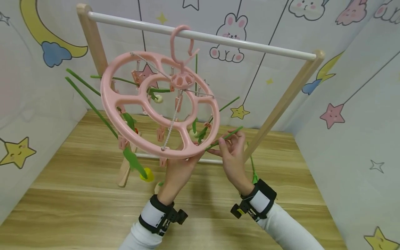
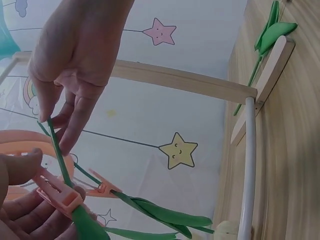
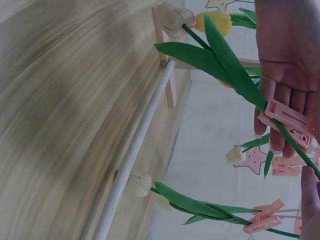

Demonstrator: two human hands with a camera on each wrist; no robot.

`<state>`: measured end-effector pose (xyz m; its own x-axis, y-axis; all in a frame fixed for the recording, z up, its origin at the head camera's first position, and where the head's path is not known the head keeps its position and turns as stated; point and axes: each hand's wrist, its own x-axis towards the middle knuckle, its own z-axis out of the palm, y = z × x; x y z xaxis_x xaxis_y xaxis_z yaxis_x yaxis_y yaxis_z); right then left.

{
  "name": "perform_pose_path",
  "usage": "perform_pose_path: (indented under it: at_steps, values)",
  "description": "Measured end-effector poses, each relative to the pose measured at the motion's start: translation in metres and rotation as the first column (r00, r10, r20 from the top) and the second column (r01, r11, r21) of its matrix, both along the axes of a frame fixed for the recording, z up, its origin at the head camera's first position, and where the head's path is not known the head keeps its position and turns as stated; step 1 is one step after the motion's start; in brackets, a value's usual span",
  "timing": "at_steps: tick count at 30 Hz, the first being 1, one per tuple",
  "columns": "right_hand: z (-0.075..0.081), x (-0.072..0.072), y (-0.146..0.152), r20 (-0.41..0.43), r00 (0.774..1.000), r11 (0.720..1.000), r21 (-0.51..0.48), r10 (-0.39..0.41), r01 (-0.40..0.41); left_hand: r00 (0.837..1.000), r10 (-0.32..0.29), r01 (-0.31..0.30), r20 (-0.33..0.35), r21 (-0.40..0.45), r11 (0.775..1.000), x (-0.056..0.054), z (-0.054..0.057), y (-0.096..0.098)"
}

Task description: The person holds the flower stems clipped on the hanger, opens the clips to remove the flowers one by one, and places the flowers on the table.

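A round pink clip hanger [image 1: 149,150] hangs tilted from a rack's white top rod [image 1: 256,46]. Below its front rim, my left hand [image 1: 178,173] pinches one pink clothespin [image 2: 59,192] between thumb and fingers. Through that clothespin's jaws runs the green stem of an artificial tulip, whose pale head [image 3: 173,19] hangs downward past its long green leaves [image 3: 227,65]. My right hand [image 1: 232,158] pinches the stem's free end [image 2: 56,145], just right of the hanger. Other tulips hang head down from clothespins around the ring, including a yellow one [image 1: 147,174].
The rack has wooden side posts [image 1: 284,104], wooden feet [image 1: 124,172] and a white lower rod [image 2: 248,170]. Another green-leaved flower [image 2: 274,37] lies on the wooden table [image 1: 78,208] beside the right foot. Cartoon-printed walls [image 1: 353,156] enclose the back and sides.
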<state>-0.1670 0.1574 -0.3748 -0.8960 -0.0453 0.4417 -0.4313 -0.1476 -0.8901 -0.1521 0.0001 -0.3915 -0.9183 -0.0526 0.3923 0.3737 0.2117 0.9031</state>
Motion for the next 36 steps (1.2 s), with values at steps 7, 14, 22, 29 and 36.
perform_pose_path:
  at_steps: [7,14,22,29,36]
  values:
    - [-0.0033,0.0019,-0.0021,0.017,1.0,1.0,-0.021,0.019,-0.019,0.998,0.053,-0.055,-0.032,-0.062,0.997,0.0025,-0.0005,-0.0004]
    - [-0.0061,0.0033,-0.0059,0.063,0.996,0.998,-0.005,0.061,-0.061,0.992,0.09,-0.095,-0.089,-0.051,0.994,0.001,-0.0022,0.0016]
    - [-0.0092,0.0052,-0.0072,0.099,0.992,0.996,0.037,0.076,-0.08,0.99,0.093,-0.1,-0.101,-0.065,0.993,0.0,-0.0037,-0.0007]
    - [-0.0094,0.0058,-0.0098,0.121,0.989,0.996,0.018,0.083,-0.086,0.99,0.121,-0.126,-0.077,-0.065,0.99,0.0004,-0.0039,-0.0029]
    - [-0.0072,0.0066,-0.0072,0.108,0.994,0.999,0.04,0.031,-0.035,0.994,0.102,-0.105,-0.049,-0.072,0.992,-0.0005,-0.0048,-0.0048]
